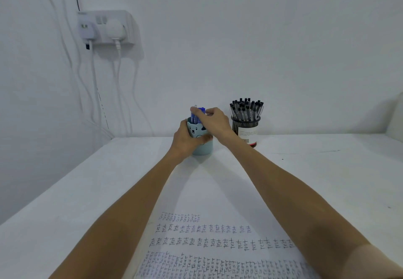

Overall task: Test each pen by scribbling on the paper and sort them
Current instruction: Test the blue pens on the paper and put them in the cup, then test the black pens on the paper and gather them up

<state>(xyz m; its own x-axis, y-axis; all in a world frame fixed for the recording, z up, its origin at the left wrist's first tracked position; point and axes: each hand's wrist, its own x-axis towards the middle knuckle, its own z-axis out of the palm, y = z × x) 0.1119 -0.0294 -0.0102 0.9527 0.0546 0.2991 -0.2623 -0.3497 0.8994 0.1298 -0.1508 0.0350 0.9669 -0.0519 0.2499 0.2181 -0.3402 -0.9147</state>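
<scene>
A light blue cup with a bear face (205,149) stands at the far middle of the white table and holds several blue pens (197,114). My left hand (185,140) grips the cup's side. My right hand (214,121) reaches over the cup's top, its fingers on the blue pens; whether they pinch one cannot be told. To the right, a black mesh holder (246,131) is full of black pens (247,108). A sheet of paper (218,248) covered with rows of the written word "test" lies near me.
A white wall rises just behind the cups. A wall socket with plugs (106,28) and hanging cables (117,95) is at the upper left. The table's left edge (54,188) runs diagonally toward me.
</scene>
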